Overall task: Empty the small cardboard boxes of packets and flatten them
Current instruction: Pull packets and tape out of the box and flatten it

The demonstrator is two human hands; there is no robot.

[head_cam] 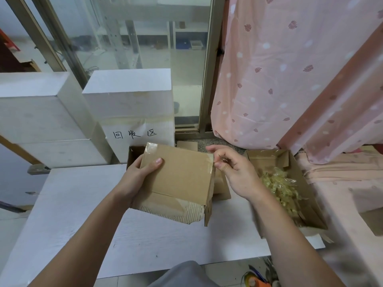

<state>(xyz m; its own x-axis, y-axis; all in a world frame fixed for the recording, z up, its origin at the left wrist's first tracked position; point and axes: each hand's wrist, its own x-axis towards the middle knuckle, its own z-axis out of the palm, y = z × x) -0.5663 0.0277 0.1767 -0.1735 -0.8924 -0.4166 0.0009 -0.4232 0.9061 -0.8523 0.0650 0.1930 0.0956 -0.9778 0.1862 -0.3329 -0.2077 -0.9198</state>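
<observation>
A small brown cardboard box [180, 179] with a torn, corrugated lower edge is held above the white table [83, 214]. My left hand [141, 172] grips its left side, thumb on the top face. My right hand [230, 166] pinches the clear tape at the box's upper right corner. To the right, an open cardboard box [306, 212] holds a pile of clear yellowish packets [277, 187].
Another open cardboard box [132, 154] stands behind the held one, partly hidden. White foam blocks [128, 100] rise at the back left, one with handwritten characters. A pink patterned curtain [290, 69] hangs on the right. Coloured items [257, 280] lie on the floor below the table's front edge.
</observation>
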